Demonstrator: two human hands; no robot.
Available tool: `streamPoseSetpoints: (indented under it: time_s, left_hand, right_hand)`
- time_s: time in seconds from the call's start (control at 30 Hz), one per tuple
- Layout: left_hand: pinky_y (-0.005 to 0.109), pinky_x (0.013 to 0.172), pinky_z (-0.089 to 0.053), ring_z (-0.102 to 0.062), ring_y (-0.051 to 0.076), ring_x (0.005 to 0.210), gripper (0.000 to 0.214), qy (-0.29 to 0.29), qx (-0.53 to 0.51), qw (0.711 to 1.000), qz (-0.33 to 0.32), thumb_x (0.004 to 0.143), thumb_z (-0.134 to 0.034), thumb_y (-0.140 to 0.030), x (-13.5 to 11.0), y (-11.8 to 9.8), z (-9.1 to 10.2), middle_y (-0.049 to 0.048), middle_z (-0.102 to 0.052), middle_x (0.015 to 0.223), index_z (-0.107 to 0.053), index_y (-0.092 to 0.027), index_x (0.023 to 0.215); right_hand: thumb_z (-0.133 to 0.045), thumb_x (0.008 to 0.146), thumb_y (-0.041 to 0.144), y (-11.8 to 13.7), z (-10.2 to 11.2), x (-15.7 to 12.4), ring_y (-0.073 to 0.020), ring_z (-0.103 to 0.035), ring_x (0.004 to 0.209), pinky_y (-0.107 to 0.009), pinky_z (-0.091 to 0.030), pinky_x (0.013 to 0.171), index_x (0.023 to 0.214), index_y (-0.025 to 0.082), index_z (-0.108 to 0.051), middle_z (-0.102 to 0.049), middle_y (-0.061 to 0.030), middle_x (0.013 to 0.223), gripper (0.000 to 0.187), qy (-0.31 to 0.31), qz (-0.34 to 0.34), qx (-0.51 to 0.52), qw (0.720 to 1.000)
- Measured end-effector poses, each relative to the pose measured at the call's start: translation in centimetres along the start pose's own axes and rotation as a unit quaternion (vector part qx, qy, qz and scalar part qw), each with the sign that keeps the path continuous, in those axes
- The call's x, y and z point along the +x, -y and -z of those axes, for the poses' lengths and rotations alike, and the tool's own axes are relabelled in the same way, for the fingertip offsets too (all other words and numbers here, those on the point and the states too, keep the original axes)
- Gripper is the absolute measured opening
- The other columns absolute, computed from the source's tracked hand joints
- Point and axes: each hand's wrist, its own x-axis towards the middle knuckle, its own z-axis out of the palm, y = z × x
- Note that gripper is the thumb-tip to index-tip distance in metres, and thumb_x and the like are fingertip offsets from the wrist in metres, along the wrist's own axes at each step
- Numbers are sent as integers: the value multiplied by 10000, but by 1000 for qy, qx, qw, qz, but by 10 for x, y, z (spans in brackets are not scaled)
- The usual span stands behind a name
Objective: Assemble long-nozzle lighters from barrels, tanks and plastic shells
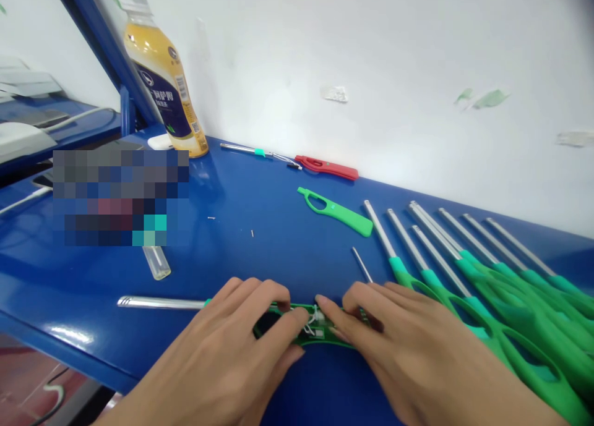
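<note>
1. Green plastic lighter body with long metal tube (325, 339) lies on the blue worktop (260, 228), near its front edge.
2. Left hand (241, 345) and right hand (403, 345) are both clamped on it.

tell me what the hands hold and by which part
Both hold one green lighter lying on the table: the left hand has its grip on the handle end nearest the metal tube, the right hand on the handle's other end.

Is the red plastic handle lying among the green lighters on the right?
No, the red plastic handle lies by the white wall, apart from the green plastic lighters.
</note>
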Motion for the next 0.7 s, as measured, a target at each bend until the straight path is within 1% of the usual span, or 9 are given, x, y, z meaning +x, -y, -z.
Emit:
streamPoseSetpoints:
  time_s: [0.1, 0.2, 0.27, 0.33, 0.4, 0.5, 0.57, 0.63, 0.7]
  left_hand:
    - [420, 842, -584, -684, 246, 926, 269, 13, 0, 1000, -1, 1092, -442, -193, -2, 2, -1, 79, -705, 1117, -673, -243, 1222]
    - [399, 858, -588, -690, 245, 980, 296, 33, 5, 999, 0, 1081, -457, -189, -3, 5, 1, 78, -708, 1162, -677, -270, 1260]
    - [372, 880, -581, -688, 233, 1006, 299, 44, 5, 999, -5, 1066, -481, -172, -3, 6, 2, 64, -710, 1155, -681, -283, 1260]
    - [354, 890, -566, -674, 213, 969, 284, 50, 1, 999, 1, 1064, -494, -176, -3, 6, 0, 37, -707, 1114, -686, -299, 1233]
    - [360, 882, -552, -652, 207, 929, 292, 28, 4, 1000, 11, 1085, -454, -194, -4, 6, -4, 27, -698, 1099, -687, -310, 1216]
    - [372, 843, -542, -644, 214, 911, 355, -29, 19, 999, 4, 1125, -354, -227, -6, 7, -10, 38, -695, 1120, -689, -309, 1211]
    - [365, 834, -547, -663, 207, 917, 347, -20, 23, 999, -8, 1137, -363, -251, -7, 9, -11, 36, -701, 1126, -689, -310, 1239]
    - [361, 834, -555, -689, 203, 930, 317, -13, 34, 999, -22, 1138, -405, -263, -8, 12, -10, 36, -710, 1123, -692, -306, 1266]
    - [365, 832, -563, -708, 205, 931, 300, -36, 49, 997, -38, 1134, -437, -266, -9, 14, -9, 41, -719, 1113, -702, -297, 1273]
  right_hand:
    - [-612, 755, 44, 1, -1, 0, -144, -645, 770, -303, -506, 717, 1253, 169, -697, -671, 16, 947, 520, 1, -6, 4, 1000]
    - [-611, 744, 62, 1, -2, -1, -151, -662, 784, -312, -523, 721, 1248, 164, -693, -677, 13, 966, 520, 3, -10, 8, 1000]
    - [-593, 756, 56, 3, -1, -2, -154, -682, 809, -318, -538, 743, 1244, 163, -690, -688, 11, 989, 510, 10, -16, 12, 1000]
    - [-556, 785, 46, 3, 1, -2, -163, -704, 829, -333, -552, 757, 1264, 169, -679, -703, 6, 1005, 509, 0, -23, 14, 1000]
    - [-503, 862, 41, 3, 5, -2, -177, -721, 835, -356, -565, 757, 1335, 189, -644, -717, 0, 1010, 516, -17, -35, 12, 999]
    - [-453, 1047, 137, -5, 14, -2, -177, -723, 809, -355, -569, 705, 1390, 247, -602, -723, 4, 993, 389, -53, -87, 18, 995]
    - [-457, 1102, 239, -17, 19, -1, -187, -733, 841, -356, -579, 698, 1356, 262, -620, -733, -11, 1025, 303, -62, -122, -1, 991]
    - [-442, 1108, 267, -33, 22, 3, -224, -751, 889, -397, -600, 723, 1342, 241, -639, -752, -52, 1098, 306, -30, -121, -69, 990]
    - [-431, 1100, 265, -51, 23, 12, -269, -763, 927, -445, -614, 745, 1378, 192, -635, -763, -110, 1175, 352, 38, -91, -159, 982]
